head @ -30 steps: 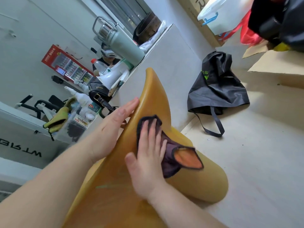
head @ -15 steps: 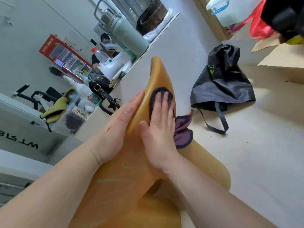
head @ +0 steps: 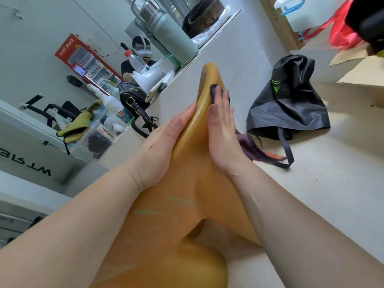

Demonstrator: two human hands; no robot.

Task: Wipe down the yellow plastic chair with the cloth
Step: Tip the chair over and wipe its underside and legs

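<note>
The yellow plastic chair (head: 178, 215) fills the lower middle of the view, its backrest edge rising toward the wall. My left hand (head: 164, 146) lies flat against the backrest's left side, fingers straight. My right hand (head: 222, 129) presses a dark purple cloth (head: 214, 92) flat against the right side near the top. The cloth's loose end, purple with an orange patch, hangs blurred below my right wrist. Pale green streaks mark the chair's surface lower down.
A black bag (head: 288, 100) lies on the floor to the right. Cardboard (head: 365, 73) and a red bag (head: 342, 32) sit at the far right. A ledge on the left carries a green flask (head: 172, 36), a white megaphone (head: 153, 77), a black handbag (head: 135, 102) and bottles.
My right hand has slid the cloth up the backrest toward its top edge. The left hand stays on the backrest's other side. The cloth's loose end now trails lower.
</note>
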